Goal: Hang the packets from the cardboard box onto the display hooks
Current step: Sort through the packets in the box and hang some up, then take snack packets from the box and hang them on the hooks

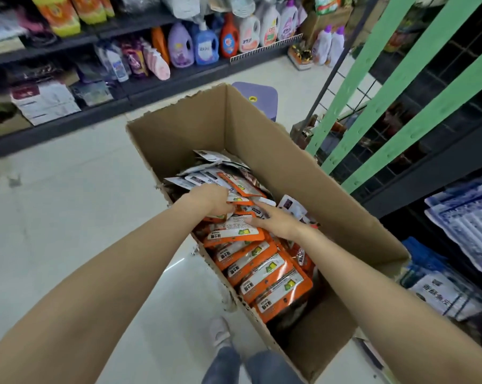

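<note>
A tall open cardboard box (264, 139) stands on the floor in front of me, filled with several orange-and-white packets (264, 273). Both my arms reach down into it. My left hand (213, 199) is among the packets near the middle of the box, its fingers curled around the top of some orange packets (240, 194). My right hand (276, 221) lies just to the right of it with fingers stretched out flat on the packets. The display grid with green strips (384, 87) rises at the right; its hooks are hard to make out.
A purple stool (259, 97) stands behind the box. A shelf with detergent bottles (206, 42) runs along the far left side. Blue-and-white packs (467, 217) sit on the low shelf at the right. My shoe (220, 332) is beside the box's near left wall.
</note>
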`<state>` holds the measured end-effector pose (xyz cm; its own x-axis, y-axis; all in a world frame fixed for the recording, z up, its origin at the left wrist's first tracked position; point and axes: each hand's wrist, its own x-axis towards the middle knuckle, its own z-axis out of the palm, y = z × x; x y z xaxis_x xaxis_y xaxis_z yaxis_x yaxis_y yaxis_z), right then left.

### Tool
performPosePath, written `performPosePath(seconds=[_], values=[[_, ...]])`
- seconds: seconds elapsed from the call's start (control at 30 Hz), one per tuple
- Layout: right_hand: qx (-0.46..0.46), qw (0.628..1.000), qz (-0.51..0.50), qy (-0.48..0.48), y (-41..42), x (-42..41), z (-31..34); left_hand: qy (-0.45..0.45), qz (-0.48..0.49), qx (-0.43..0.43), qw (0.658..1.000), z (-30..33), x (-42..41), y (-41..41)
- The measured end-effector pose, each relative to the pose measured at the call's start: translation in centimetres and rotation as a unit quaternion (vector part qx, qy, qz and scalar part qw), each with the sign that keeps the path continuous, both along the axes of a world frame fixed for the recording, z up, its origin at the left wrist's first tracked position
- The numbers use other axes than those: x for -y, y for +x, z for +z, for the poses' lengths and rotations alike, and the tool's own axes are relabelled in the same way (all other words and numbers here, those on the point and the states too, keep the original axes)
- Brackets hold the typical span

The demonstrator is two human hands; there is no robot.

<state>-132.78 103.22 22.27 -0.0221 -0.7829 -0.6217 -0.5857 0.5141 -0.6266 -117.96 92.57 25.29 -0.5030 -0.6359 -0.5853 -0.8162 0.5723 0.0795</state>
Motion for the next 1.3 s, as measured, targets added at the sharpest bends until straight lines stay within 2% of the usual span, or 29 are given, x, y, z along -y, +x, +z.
performPosePath(seconds=[0.13, 0.4, 0.57, 0.7, 0.77, 0.93, 1.2, 1.3], values=[[-0.048, 0.999, 0.009, -0.016, 0.6, 1.6, 0.0, 0.015, 0.023, -0.024, 0.999, -0.2, 0.3, -0.4], [-0.118, 0.993, 0.004, -0.030, 1.2, 3.9, -0.9, -0.004, -0.043, 0.019, 0.999, -0.4, 1.6, 1.2], [-0.187, 0.979, 0.064, -0.057, 1.7, 4.5, -1.5, 0.015, 0.011, 0.111, 0.994, -0.9, 2.7, 2.3], [-0.205, 0.963, 0.163, -0.065, 2.7, 5.3, -1.4, -0.079, 0.041, 0.040, 0.995, 0.4, 3.6, 2.2], [-0.201, 0.962, 0.178, -0.048, 3.1, 5.7, -1.4, -0.115, 0.042, 0.011, 0.992, 1.1, 4.1, 2.3], [-0.201, 0.958, 0.202, -0.012, 3.0, 6.2, -1.3, -0.113, 0.068, -0.112, 0.985, 1.8, 5.5, 3.8], [-0.134, 0.980, 0.146, 0.028, 2.8, 6.3, -0.5, -0.053, 0.013, -0.196, 0.979, 2.8, 7.3, 4.7], [-0.044, 0.997, 0.060, 0.021, 2.4, 7.1, 0.1, -0.044, -0.011, -0.226, 0.973, 4.0, 7.4, 4.1]])
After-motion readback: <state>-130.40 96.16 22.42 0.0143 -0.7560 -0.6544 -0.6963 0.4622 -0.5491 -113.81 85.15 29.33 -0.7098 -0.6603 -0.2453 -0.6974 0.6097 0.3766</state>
